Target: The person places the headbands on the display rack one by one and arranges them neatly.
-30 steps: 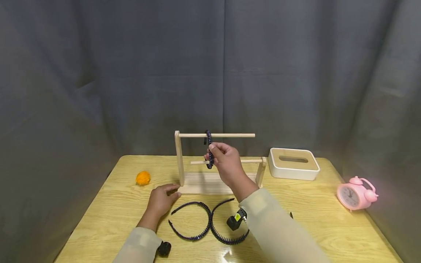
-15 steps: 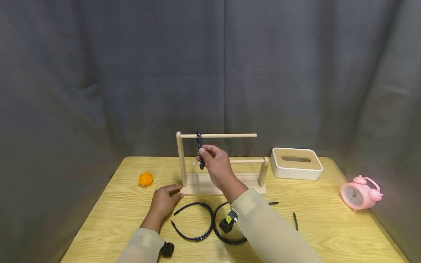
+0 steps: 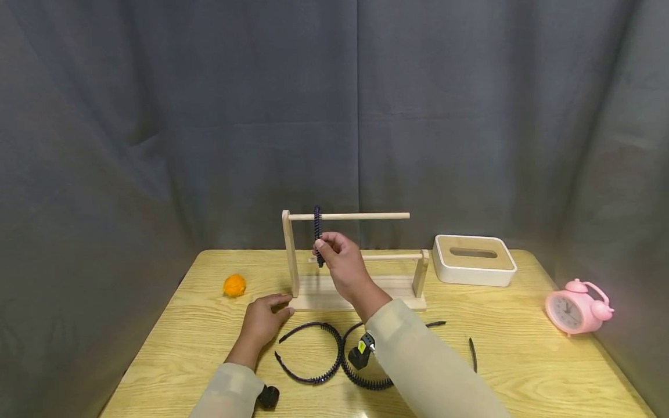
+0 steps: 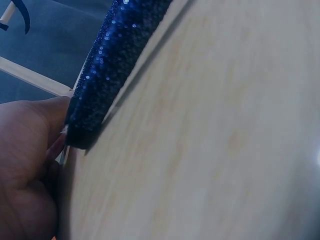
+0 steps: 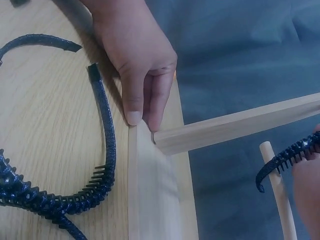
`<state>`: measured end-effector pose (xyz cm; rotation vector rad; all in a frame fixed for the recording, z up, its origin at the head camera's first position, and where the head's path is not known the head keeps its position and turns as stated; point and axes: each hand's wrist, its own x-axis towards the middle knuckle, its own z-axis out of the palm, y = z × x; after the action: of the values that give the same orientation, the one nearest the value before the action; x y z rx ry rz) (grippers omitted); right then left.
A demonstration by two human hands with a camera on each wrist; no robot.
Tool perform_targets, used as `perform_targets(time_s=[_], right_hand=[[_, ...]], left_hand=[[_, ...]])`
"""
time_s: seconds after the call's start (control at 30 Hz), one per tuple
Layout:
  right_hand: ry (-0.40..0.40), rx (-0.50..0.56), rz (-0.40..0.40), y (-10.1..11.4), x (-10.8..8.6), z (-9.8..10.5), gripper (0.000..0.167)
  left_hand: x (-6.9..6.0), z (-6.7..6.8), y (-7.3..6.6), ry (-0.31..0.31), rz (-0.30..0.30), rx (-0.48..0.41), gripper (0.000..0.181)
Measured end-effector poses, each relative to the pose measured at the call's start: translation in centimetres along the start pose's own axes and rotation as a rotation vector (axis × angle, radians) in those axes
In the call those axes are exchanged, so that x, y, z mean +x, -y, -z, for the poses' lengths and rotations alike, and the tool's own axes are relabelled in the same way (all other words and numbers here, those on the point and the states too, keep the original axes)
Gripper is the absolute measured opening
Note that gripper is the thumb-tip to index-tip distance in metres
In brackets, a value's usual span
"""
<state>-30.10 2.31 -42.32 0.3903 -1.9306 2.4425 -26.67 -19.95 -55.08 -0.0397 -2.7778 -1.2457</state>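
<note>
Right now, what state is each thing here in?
Held headband, upright at upper rod, pinched in right hand.
Wooden stand, upright, left hand touching its base.
Loose headbands, lying on table, partly hidden.
Orange pompom, resting on table.
Tissue box, closed, no tissue showing.
Pink alarm clock, upright, time too small to read.

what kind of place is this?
Looks like a staged recording setup, though I can't be sure: dark grey curtains behind and beside a wood-grain table, plus small black devices at both wrists.
</note>
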Motion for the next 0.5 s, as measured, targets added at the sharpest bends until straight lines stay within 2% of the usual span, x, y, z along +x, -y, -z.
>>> perform_targets(time_s=[0.23,0.5], right_hand=[[0.005,-0.035,0.004,0.33,-0.11,0.02,0.021],[-0.025,-0.109,-0.016,0.65,-0.25,0.75,0.028]], left_hand=[[0.03,-0.21,0.02,0.0,-0.002,-0.022,0.033],[0.06,0.03,0.05,0.011,-0.004,-0.018,0.033]])
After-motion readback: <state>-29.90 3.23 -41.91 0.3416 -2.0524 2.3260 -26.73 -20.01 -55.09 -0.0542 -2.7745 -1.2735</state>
